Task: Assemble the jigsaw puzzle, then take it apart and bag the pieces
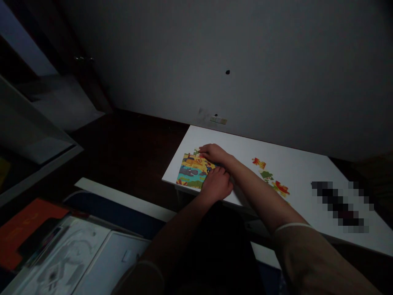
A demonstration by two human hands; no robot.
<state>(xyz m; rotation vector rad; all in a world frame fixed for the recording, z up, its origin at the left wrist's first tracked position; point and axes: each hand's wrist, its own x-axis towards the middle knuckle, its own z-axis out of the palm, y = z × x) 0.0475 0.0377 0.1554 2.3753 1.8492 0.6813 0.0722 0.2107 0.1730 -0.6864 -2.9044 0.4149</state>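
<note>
A partly joined jigsaw puzzle (192, 171) with a colourful animal picture, including a grey hippo in blue water, lies on the left end of a white table (301, 164). At its far edge my right hand (215, 153) reaches across, fingertips bent down and pressed on a greenish puzzle piece (196, 151). My left hand (217, 183) rests on the puzzle's near right side, its fingers curled against it. Part of the picture is hidden under both hands. Several loose puzzle pieces (266, 176) in red, yellow and green lie right of my right forearm.
A blurred dark object (337, 205) lies on the table's right part. Behind the table is a grey wall with a socket (218, 120). At lower left are an orange box (29, 229) and a white box (110, 262) on a bench-like surface.
</note>
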